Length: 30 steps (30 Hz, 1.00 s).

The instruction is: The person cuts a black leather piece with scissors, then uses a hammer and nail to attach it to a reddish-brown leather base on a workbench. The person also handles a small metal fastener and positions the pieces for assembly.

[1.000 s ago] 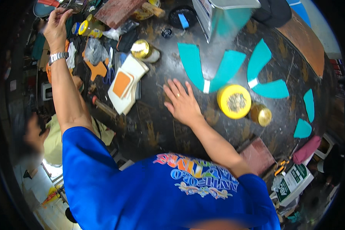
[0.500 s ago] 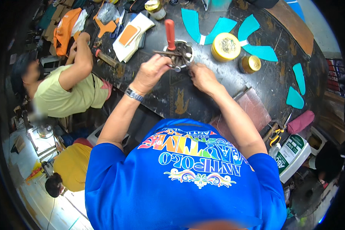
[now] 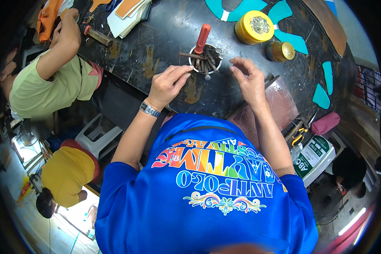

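While holding the left hand (image 3: pixel 167 86) just beside the rim of a round tub (image 3: pixel 218 67) of metal punches (image 3: pixel 205 64), and the right hand (image 3: pixel 250 82) near its other side, lifts nothing clear of it, as far as can be seen; has the left thumb and fingertips drawn near to each other, but cannot tell whether touching the rim or pinching something small; has the right thumb and fingers parted, with nothing visible between them, and apart from the tub; finds the tub on the dark counter (image 3: pixel 165 42), between the hands and slightly beyond them, with a red-handled tool (image 3: pixel 203 38) sticking up out of the punches.

As done, by judgement, can count the cutting of a curved teal pair (image 3: pixel 249 7) at the upper edge and another teal pair (image 3: pixel 294 42) to its right, each with a white tab (image 3: pixel 225 15) at the meeting place; sees also, lying separate, a narrow teal strip (image 3: pixel 327 78) and a small rounded teal piece (image 3: pixel 321 96); as still open, must count any use of the punches, judging by their lying in the tub; sees beyond the right hand a yellow-lidded jar (image 3: pixel 247 37) and a smaller gold-lidded jar (image 3: pixel 280 51), both untouched.
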Motion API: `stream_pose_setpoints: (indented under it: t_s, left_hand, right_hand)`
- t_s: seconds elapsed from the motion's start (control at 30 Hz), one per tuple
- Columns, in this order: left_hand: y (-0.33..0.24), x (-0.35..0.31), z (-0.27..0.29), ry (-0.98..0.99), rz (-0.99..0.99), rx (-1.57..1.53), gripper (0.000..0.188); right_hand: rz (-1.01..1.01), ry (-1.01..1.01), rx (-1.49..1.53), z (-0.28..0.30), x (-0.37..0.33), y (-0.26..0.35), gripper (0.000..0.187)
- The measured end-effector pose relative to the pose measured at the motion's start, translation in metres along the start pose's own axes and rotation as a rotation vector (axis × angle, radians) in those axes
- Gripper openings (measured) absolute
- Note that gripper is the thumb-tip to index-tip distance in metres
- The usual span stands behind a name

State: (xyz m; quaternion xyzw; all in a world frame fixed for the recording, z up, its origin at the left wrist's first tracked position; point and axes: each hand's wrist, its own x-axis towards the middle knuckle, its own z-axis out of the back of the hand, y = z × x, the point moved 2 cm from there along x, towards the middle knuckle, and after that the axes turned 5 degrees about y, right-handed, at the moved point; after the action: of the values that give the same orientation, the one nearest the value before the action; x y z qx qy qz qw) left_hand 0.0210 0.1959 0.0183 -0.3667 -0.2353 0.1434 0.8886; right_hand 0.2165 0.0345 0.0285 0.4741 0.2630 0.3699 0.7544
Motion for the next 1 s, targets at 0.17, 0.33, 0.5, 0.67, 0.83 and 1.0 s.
stream_pose_setpoints:
  t_s: [0.17,0.33,0.5,0.67,0.83,1.0]
  left_hand:
    - [0.005,-0.002,0.009,-0.113,0.158,-0.119,0.038]
    - [0.01,0.008,-0.003,-0.134,0.258,-0.3,0.045]
    - [0.013,0.011,-0.005,-0.098,0.199,-0.228,0.045]
    - [0.031,-0.002,-0.013,-0.146,0.218,-0.256,0.055]
    - [0.061,-0.014,-0.026,-0.116,0.32,-0.223,0.052]
    - [0.059,-0.016,-0.021,-0.003,0.187,-0.26,0.078]
  right_hand:
    - [0.213,0.053,-0.022,-0.011,0.019,0.021,0.024]
    - [0.269,0.104,-0.197,-0.018,0.01,0.03,0.022]
    - [0.357,0.082,-0.21,-0.027,-0.01,0.035,0.022]
    - [0.217,-0.027,-0.156,-0.02,-0.007,0.03,0.021]
    - [0.183,-0.07,-0.225,-0.015,0.015,0.017,0.018]
    - [0.296,-0.071,-0.514,-0.026,0.029,0.015,0.017]
